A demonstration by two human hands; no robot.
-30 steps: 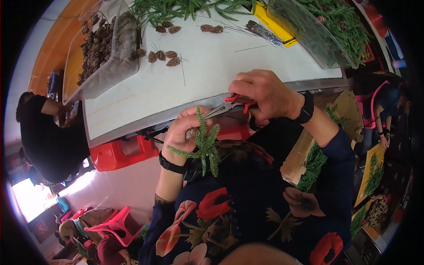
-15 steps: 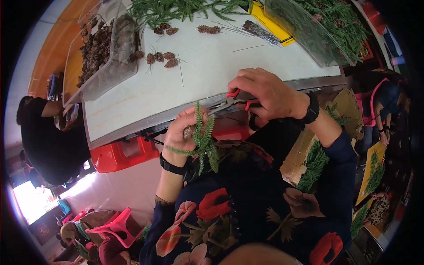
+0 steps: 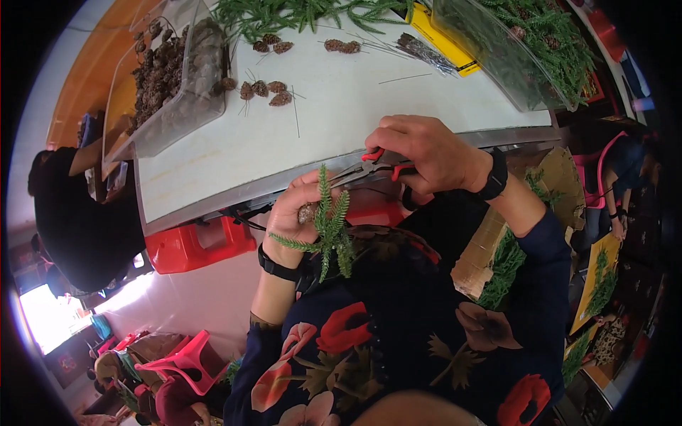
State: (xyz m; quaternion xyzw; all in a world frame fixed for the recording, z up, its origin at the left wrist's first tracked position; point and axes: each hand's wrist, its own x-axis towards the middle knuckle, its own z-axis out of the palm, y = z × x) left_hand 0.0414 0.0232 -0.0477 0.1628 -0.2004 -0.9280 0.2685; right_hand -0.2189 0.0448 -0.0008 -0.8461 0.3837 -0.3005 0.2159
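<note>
My left hand (image 3: 293,208) is closed around a small pine cone (image 3: 307,212) and a green artificial pine sprig (image 3: 329,226), just off the table's near edge. The sprig's needled tips fan out below and to the right of my fingers. My right hand (image 3: 432,153) grips red-handled pliers (image 3: 368,167). Their long jaws point left and reach the top of the sprig beside my left fingertips. What lies between the jaw tips is hidden by the sprig and fingers.
On the white table (image 3: 213,170) lie loose pine cones (image 3: 280,98) with wires and a wire bundle (image 3: 426,53). A clear bin of cones (image 3: 160,92) stands left, a bin of greenery (image 3: 511,57) right. A cardboard box (image 3: 474,259) and red stool (image 3: 202,245) are near me.
The pliers' handles look slightly wider apart than before, and my right hand has shifted a little. My left hand keeps its hold on the sprig and cone. The view has tilted slightly.
</note>
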